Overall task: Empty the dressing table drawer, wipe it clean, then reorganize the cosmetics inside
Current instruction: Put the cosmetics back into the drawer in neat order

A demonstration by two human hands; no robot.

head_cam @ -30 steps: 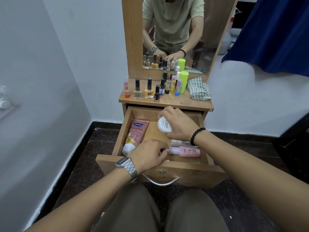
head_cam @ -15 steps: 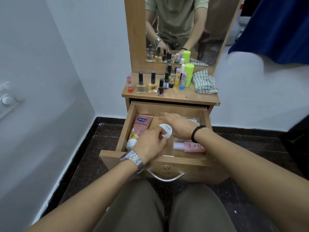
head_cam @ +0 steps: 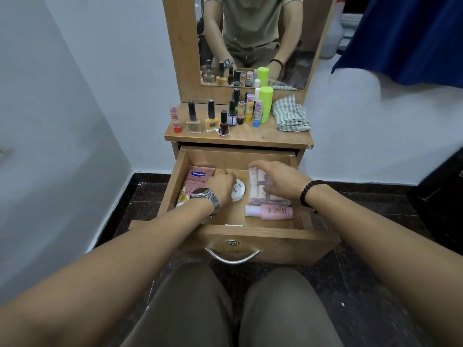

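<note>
Drawer (head_cam: 175, 186) stands open. The left hand (head_cam: 220, 187) rests on the white round jar (head_cam: 238, 191) at centre, fingers curled over it; whether it grips cannot be told. The right hand (head_cam: 278, 180), fingers spread and nearly straight, lies flat on the clear case (head_cam: 256, 187) at 2 o'clock. A pink tube (head_cam: 194, 182) lies at 9 o'clock, a pink bottle (head_cam: 274, 212) at 4 o'clock. Judgement: the jar is light, rigid and smooth; take it by the rim. The case looks brittle; lift by its long edges.
</note>
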